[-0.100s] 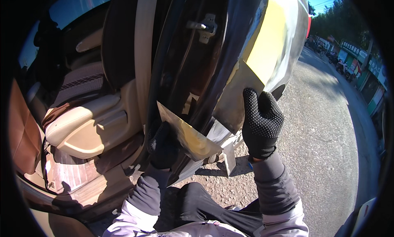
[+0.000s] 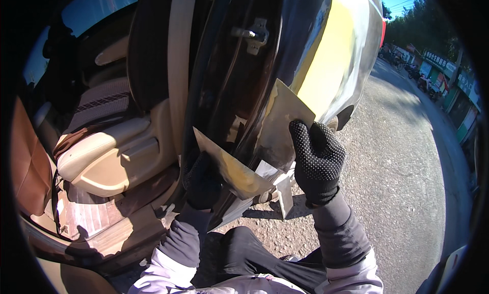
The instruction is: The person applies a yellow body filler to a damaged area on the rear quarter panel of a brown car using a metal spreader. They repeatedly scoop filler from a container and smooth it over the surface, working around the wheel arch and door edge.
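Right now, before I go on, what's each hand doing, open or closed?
Left hand: closed, in shadow, holding the yellow-smeared flat plate.
Right hand: closed, holding the grey flat scraper sheet by its edge.

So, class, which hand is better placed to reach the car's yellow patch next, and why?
Probably the right hand: its grey plate appears right by the lower end of the yellow patch. The left hand, holding a yellow-smeared plate, looks farther off, nearer the seat.
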